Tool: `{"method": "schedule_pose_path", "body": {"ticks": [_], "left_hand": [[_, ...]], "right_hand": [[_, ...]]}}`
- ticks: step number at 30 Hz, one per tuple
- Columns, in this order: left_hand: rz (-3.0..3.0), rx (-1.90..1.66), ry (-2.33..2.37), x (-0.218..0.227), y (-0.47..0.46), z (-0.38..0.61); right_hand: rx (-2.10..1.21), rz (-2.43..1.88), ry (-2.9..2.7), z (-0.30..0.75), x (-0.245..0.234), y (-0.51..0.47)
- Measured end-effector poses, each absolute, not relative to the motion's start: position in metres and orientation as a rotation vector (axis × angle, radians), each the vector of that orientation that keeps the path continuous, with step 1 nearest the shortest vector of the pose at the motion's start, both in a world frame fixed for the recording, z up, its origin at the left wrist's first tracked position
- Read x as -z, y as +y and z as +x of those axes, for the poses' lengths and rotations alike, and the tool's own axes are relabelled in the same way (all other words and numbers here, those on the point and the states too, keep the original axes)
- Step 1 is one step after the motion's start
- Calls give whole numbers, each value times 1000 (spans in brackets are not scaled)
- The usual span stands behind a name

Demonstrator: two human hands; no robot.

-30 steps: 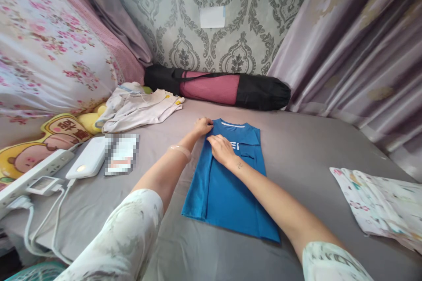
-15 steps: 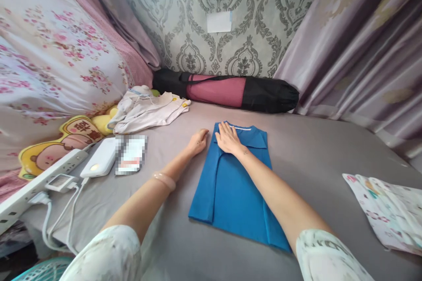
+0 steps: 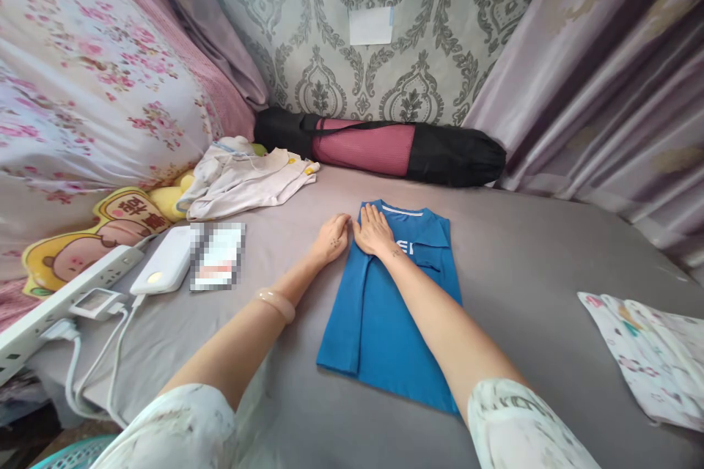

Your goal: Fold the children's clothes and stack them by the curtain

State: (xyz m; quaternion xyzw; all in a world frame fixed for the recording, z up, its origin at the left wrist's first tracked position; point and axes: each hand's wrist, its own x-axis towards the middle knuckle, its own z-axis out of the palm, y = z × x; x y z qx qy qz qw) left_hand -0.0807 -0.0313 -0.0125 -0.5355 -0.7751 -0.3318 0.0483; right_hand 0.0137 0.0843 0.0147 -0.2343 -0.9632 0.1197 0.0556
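Note:
A blue T-shirt [image 3: 388,311], folded into a long narrow strip, lies on the grey bed sheet [image 3: 511,264] with its collar pointing away from me. My right hand [image 3: 372,230] rests flat and open on the shirt's upper left part, near the collar. My left hand [image 3: 331,239] lies on the sheet just left of the shirt's edge, fingers loosely curled at the fabric, holding nothing that I can see. The two hands sit side by side, almost touching.
A pile of pale clothes [image 3: 242,179] lies at the back left, a rolled mat in a black bag [image 3: 385,146] along the wall. A white power bank [image 3: 162,271], power strip [image 3: 60,297] and cables are at the left. A floral cloth [image 3: 649,352] lies at the right.
My right hand slid from the shirt's middle up and left to the collar area. My left hand let go of the collar corner and moved onto the sheet beside the shirt.

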Motion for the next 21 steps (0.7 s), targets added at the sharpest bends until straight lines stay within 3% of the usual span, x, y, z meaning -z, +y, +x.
{"method": "schedule_pose_path", "body": {"ticks": [21], "left_hand": [[-1738,986,-2353,2,-36,-75]], "right_hand": [[-456,-708,-2939,42,-24,67]]}}
